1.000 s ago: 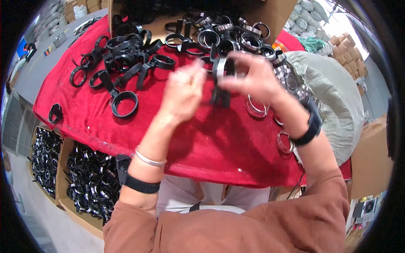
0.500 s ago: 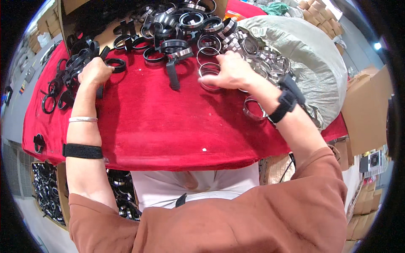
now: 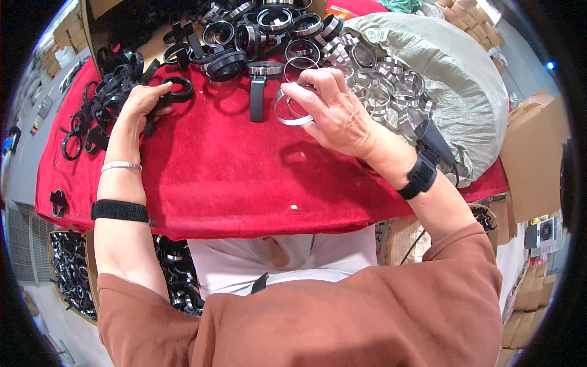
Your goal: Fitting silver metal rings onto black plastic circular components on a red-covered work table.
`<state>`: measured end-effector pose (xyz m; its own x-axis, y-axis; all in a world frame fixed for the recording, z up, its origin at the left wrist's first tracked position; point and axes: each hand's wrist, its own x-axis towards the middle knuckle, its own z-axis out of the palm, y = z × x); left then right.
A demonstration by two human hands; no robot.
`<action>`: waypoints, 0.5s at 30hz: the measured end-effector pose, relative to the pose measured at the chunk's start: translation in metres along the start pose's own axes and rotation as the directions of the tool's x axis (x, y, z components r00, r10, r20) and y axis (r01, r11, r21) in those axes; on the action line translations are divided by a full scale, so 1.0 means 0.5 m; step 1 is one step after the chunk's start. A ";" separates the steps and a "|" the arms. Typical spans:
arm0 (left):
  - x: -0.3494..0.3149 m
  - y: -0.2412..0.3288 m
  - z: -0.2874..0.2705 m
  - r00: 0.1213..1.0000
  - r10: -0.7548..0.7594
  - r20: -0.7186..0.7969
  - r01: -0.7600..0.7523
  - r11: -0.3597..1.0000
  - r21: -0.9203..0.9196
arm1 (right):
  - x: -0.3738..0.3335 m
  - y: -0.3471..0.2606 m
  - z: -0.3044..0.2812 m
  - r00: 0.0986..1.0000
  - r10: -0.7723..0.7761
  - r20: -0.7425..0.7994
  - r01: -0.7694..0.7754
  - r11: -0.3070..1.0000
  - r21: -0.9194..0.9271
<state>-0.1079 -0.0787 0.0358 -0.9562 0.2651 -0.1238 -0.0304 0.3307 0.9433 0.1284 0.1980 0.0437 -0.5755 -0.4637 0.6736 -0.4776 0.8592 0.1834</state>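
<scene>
My left hand [image 3: 144, 105] is closed on the edge of a black ring [image 3: 183, 96], beside a heap of black straps and rings [image 3: 113, 92] on the left. In my right hand [image 3: 340, 115] a thin silver metal ring [image 3: 286, 118] is gripped, raised a little over the red cloth with its shadow below. Another silver ring seems to overlap it, partly hidden by my fingers. Between my hands lies a metal-banded black ring with a broad black tab [image 3: 257, 101] pointing toward me. More silver rings [image 3: 374, 96] are piled just beyond my right hand.
Red cloth [image 3: 220, 189] covers the table. A cardboard box [image 3: 134, 30] lies at the back, with black-and-silver rings [image 3: 274, 21] spilling from it. A pale woven sack [image 3: 452, 79] bulges at the right. Bins of black parts [image 3: 73, 269] stand below the table's left front.
My right hand has closed on a silver ring and lifted it toward me. My left hand has shifted slightly right and taken hold of a black ring.
</scene>
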 end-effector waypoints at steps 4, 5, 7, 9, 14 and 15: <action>-0.033 0.015 0.008 0.990 -0.059 0.130 0.056 0.998 0.028 | -0.007 -0.009 -0.015 0.999 0.040 0.027 -0.041 0.999 0.025; -0.052 0.014 0.010 0.985 0.016 0.171 0.004 0.993 -0.115 | -0.009 -0.015 -0.020 0.992 0.116 0.042 -0.120 0.988 0.101; -0.044 -0.010 -0.009 0.947 0.101 0.305 0.003 0.946 -0.323 | -0.013 -0.031 -0.028 0.982 0.188 0.005 -0.187 0.970 0.158; -0.113 0.007 0.048 0.900 0.219 0.376 0.050 0.806 -0.590 | -0.022 -0.036 -0.039 0.965 0.263 -0.022 -0.254 0.949 0.188; -0.194 0.037 0.163 0.801 0.345 0.490 0.303 0.472 -0.828 | -0.022 -0.044 -0.047 0.939 0.327 -0.109 -0.293 0.924 0.245; -0.197 0.038 0.177 0.787 0.368 0.495 0.323 0.438 -0.839 | -0.024 -0.047 -0.042 0.884 0.461 -0.082 -0.404 0.840 0.363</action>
<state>0.0113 -0.0186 0.0387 -0.6202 0.7784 0.0967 -0.5663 -0.5297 0.6314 0.1604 0.1879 0.0463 -0.6742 0.0038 0.7385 -0.4092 0.8305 -0.3778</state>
